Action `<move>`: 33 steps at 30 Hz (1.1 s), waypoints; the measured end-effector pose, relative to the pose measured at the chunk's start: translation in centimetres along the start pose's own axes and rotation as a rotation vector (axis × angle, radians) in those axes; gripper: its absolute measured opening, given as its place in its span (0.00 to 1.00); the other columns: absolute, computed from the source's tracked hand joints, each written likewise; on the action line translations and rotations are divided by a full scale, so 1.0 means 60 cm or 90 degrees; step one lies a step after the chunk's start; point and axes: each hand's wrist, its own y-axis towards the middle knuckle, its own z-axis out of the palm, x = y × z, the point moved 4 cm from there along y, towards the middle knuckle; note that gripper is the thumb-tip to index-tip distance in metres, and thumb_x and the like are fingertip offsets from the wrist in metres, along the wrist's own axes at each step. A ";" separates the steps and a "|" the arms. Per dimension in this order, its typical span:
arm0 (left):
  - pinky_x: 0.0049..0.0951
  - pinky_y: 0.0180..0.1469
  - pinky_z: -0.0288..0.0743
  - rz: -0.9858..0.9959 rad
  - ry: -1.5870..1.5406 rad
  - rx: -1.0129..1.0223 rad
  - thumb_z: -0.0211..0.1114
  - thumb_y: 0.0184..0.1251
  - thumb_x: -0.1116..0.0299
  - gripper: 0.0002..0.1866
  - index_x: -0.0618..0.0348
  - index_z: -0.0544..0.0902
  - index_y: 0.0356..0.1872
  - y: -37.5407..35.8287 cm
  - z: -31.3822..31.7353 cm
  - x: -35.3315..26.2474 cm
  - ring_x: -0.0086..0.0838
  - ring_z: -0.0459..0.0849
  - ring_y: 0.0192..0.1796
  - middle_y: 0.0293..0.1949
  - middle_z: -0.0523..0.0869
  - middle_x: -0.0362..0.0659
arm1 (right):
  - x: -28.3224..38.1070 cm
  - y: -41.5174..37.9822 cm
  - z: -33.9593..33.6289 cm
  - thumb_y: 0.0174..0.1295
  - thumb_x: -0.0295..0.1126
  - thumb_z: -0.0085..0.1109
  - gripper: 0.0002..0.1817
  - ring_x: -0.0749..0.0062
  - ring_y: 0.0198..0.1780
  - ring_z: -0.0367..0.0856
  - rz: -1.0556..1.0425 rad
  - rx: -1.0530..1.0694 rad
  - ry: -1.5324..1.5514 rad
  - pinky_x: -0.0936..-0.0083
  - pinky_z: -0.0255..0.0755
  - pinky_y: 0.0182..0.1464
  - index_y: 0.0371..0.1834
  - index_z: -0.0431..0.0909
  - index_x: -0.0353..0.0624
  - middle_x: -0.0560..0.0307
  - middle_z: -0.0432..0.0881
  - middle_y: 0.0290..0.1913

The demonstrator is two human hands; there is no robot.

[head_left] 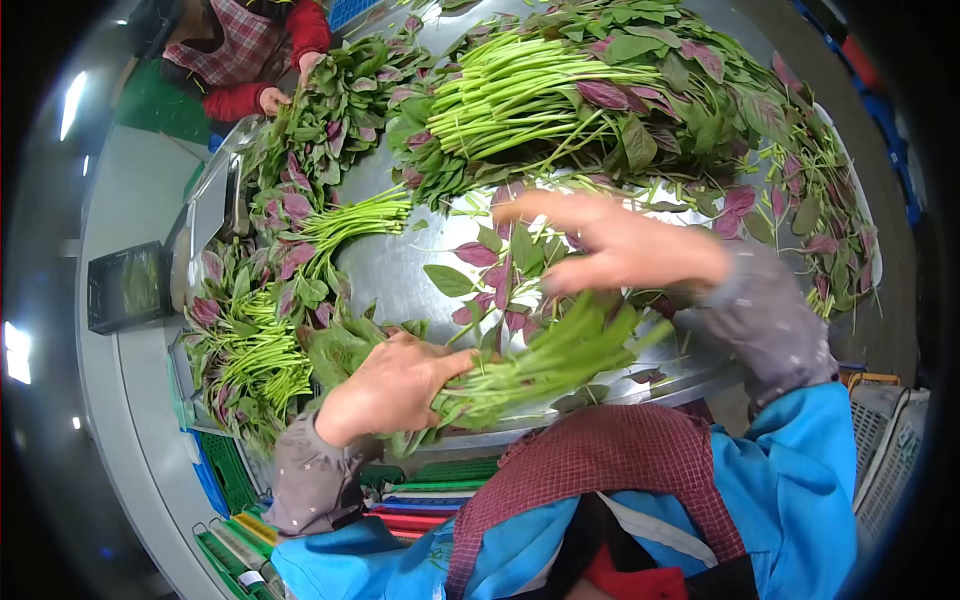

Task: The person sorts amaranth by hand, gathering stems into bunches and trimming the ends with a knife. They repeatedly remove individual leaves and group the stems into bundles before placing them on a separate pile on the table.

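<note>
My left hand (400, 385) is wrapped round a bunch of amaranth (540, 365), its green stems pointing right and its leaves trailing left beneath my wrist. The stem ends are blurred by motion. Above those stems hovers my right hand (620, 245), fingers apart and holding nothing. Loose green and purple leaves (500, 275) lie scattered on the metal table (385, 270) under and beside it. A large pile of amaranth (540, 95) with long pale-green stems rests beyond my right hand.
More bunches (265, 350) lie along the table's left side, another (350, 222) near its middle. Across the table a co-worker's hands (290, 85) touch greens. A black crate (128, 287) stands at left, green crates (225, 470) below, and a grey crate (890, 450) at right.
</note>
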 end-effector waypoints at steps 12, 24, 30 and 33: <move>0.55 0.60 0.54 -0.131 0.405 -0.401 0.64 0.39 0.77 0.38 0.40 0.67 0.59 0.041 -0.050 0.053 0.40 0.64 0.60 0.58 0.67 0.43 | -0.065 -0.112 0.226 0.58 0.58 0.47 0.38 0.65 0.51 0.73 0.278 0.237 0.876 0.70 0.73 0.46 0.66 0.54 0.47 0.51 0.69 0.56; 0.28 0.58 0.64 -0.190 -0.840 -0.195 0.55 0.65 0.67 0.20 0.66 0.71 0.55 0.038 0.232 0.041 0.30 0.74 0.54 0.49 0.79 0.45 | -0.109 -0.165 0.262 0.64 0.55 0.32 0.33 0.62 0.49 0.76 0.514 -0.057 0.905 0.65 0.71 0.49 0.60 0.59 0.37 0.46 0.75 0.50; 0.40 0.62 0.62 0.114 -1.555 -0.155 0.54 0.66 0.59 0.26 0.56 0.61 0.63 0.195 0.319 -0.044 0.34 0.69 0.60 0.59 0.69 0.48 | -0.014 -0.117 0.191 0.55 0.41 0.55 0.22 0.54 0.38 0.79 0.397 0.166 -0.131 0.67 0.72 0.38 0.48 0.69 0.38 0.39 0.77 0.36; 0.46 0.60 0.64 0.189 -1.715 -0.135 0.52 0.67 0.61 0.23 0.52 0.63 0.61 0.222 0.329 -0.053 0.39 0.70 0.59 0.57 0.71 0.49 | -0.035 -0.123 0.156 0.51 0.35 0.59 0.14 0.57 0.34 0.79 0.341 0.103 -0.318 0.65 0.70 0.32 0.37 0.74 0.38 0.49 0.78 0.33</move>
